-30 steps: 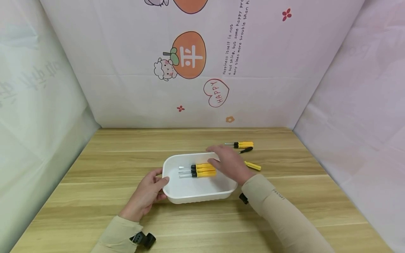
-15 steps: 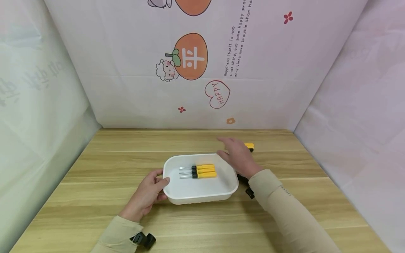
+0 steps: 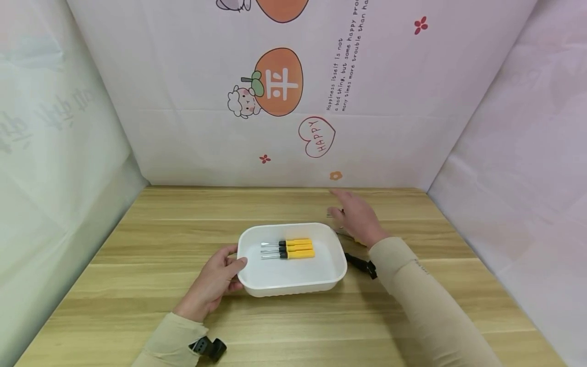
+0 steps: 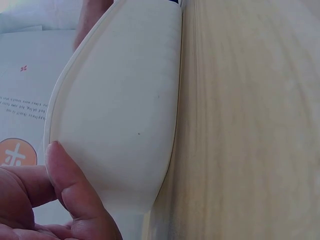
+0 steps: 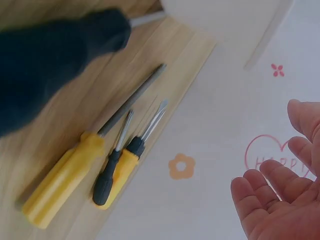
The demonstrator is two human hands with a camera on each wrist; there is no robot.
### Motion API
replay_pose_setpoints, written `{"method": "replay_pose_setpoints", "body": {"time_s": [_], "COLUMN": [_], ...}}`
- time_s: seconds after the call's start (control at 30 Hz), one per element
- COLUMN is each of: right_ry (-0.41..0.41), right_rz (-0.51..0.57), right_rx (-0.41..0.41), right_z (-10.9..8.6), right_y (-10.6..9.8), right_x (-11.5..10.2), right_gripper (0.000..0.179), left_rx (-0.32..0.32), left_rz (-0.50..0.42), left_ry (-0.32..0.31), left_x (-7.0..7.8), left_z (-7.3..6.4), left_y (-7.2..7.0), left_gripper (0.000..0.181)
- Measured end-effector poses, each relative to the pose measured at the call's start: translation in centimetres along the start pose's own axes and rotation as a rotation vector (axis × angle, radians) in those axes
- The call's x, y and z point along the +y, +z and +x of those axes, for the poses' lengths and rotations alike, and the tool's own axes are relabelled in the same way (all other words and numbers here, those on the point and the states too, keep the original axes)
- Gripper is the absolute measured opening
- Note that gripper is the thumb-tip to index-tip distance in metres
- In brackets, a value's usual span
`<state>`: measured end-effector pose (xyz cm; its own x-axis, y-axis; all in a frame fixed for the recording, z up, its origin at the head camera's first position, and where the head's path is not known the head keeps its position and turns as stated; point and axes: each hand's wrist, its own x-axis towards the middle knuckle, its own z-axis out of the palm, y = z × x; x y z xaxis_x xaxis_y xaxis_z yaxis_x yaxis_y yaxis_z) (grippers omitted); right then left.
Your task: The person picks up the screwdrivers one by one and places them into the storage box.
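Observation:
In the head view my left hand point(image 3: 213, 283) grips the left end of a white plastic tray point(image 3: 327, 267), thumb over its rim. Several yellow-and-black screwdrivers point(image 3: 300, 253) lie side by side inside it, tips to the left. My right hand point(image 3: 359, 216) hovers past the tray's back right corner, fingers extended and holding nothing. Below it on the table, the right wrist view shows a yellow-handled screwdriver point(image 5: 65, 180), a small black screwdriver point(image 5: 106, 180) and yellow-and-black screwdrivers point(image 5: 125, 172). A large black-handled screwdriver point(image 5: 65, 60) looms closest to that camera.
The wooden table point(image 3: 137, 244) ends at a white printed backdrop point(image 3: 206, 153) behind, with white sheets at both sides. Black wrist cameras sit at both cuffs, the left one point(image 3: 208, 349) close over the table.
My right hand has moved from over the tray's right end back and to the right, over the loose screwdrivers. My left hand stays on the tray, which has barely shifted in view.

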<state>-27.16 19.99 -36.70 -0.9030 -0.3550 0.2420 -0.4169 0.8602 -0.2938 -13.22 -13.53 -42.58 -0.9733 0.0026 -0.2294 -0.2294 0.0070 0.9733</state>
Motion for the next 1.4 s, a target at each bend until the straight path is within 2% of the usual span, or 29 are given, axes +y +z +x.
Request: {"method": "replay_pose_setpoints", "body": {"time_s": [0.73, 0.97, 1.4], "right_ry": [0.078, 0.101, 0.167], "right_rz": [-0.033, -0.026, -0.004], "right_rx": [-0.086, -0.110, -0.209], "right_z": [2.7, 3.1, 3.3], "right_y": [-1.1, -1.0, -0.1], "right_x": [4.2, 5.2, 7.7], "right_gripper": [0.062, 0.062, 0.063], "left_rx": [0.017, 0.016, 0.009], "left_rz": [-0.006, 0.003, 0.012], "left_ry": [-0.001, -0.001, 0.002], "left_x": [0.2, 0.1, 0.0], "left_z": [0.0, 0.0, 0.2], "left_y": [0.0, -0.1, -0.1], "left_gripper": [0.054, 0.052, 0.052]}}
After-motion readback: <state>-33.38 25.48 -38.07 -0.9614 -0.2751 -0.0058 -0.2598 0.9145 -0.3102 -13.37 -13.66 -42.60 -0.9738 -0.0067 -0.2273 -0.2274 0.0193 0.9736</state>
